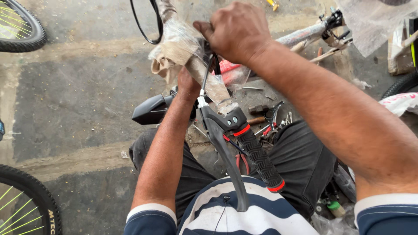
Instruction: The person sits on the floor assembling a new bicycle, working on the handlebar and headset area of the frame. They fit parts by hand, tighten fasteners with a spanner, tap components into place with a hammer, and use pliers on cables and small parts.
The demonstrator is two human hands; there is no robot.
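Observation:
A bicycle handlebar [204,76] wrapped in brown paper and clear plastic runs from top centre down toward me. It ends in a black rubber grip [260,159] with red rings, with a black brake lever [226,163] beside it. My right hand [237,30] is closed over the top of the wrapped bar, where a black cable [209,72] leaves the lever. My left hand [187,85] reaches up from below and grips the wrapped bar, its fingers hidden behind the wrapping.
Pliers [273,114], a hammer [257,109] and small tools lie on the concrete floor between my knees. A white bike frame [305,35] lies at upper right. Tyres with yellow spokes sit at upper left [24,37] and lower left [35,196]. A black saddle [152,109] is under the bar.

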